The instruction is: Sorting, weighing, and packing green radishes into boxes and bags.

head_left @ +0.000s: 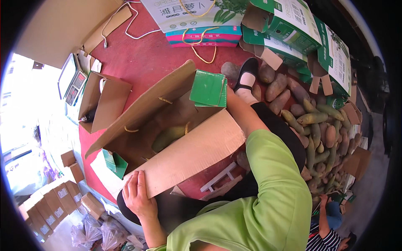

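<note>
**Left hand steadies an open carton with one radish inside**

Nearest, at about seven o'clock, the left hand [136,193] lies flat with its fingers spread and curled over the lower corner of the near flap [197,152] of a cardboard carton [138,111]. It presses the flap rather than closing around anything. The right hand cannot be seen: the green sleeve [272,184] runs from five o'clock up toward the centre, and the arm beyond it is hidden, so whether it is open or closed I cannot tell.

To do this well, I judge that the left hand should keep the flap folded fully outward and pinned, so the mouth of the carton stays wide and the box does not slide on the red floor [146,54]. Anything lowered in would best lie lengthwise beside what is already there.

The carton sits just left of centre, tilted, plain brown inside with green printed outer faces showing on its folded end flaps [208,88] and rope handles. One long pale-green radish [168,137] lies at its bottom.

Farther out, from two to four o'clock, a heap of green and brownish radishes [318,129] spreads over the floor. At twelve to one o'clock stand printed gift cartons [293,25]; at ten o'clock a weighing scale [73,81] sits.
</note>
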Motion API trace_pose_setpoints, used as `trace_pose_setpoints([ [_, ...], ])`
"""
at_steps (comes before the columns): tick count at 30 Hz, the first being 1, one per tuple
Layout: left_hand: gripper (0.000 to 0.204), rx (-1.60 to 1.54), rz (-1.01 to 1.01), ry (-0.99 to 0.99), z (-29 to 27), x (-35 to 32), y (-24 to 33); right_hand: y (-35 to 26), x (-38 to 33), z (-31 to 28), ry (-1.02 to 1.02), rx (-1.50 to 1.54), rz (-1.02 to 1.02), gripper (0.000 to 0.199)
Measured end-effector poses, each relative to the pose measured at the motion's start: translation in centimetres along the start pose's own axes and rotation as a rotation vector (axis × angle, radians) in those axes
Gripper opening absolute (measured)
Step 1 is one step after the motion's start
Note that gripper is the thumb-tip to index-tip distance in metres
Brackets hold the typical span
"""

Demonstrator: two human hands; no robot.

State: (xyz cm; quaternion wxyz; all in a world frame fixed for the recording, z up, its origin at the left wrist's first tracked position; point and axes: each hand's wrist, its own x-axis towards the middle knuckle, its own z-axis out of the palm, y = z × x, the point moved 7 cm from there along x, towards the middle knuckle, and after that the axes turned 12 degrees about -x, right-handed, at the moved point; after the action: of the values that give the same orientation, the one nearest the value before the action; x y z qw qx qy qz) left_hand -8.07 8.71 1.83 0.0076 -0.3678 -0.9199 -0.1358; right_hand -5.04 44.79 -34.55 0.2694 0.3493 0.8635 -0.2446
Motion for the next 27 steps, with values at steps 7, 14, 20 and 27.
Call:
trace_pose_setpoints([
  [7,0.044,-0.032,-0.017,-0.005,-0.4,-0.1,-0.1,1.1,1.5,0.6,0.092,-0.002,0.066,0.062],
  [14,0.052,-0.073,0.033,-0.004,-0.3,-0.2,0.0,5.9,2.4,-9.9,0.199,0.228,-0.115,0.066],
  [20,0.040,-0.035,0.049,0.026,-0.7,-1.3,-0.8,2.4,-13.6,-25.5,0.281,0.475,-0.147,0.077],
  [27,0.039,-0.022,0.094,0.039,-1.2,-1.5,-0.3,-8.9,-29.1,-30.6,0.274,0.291,-0.686,0.076],
])
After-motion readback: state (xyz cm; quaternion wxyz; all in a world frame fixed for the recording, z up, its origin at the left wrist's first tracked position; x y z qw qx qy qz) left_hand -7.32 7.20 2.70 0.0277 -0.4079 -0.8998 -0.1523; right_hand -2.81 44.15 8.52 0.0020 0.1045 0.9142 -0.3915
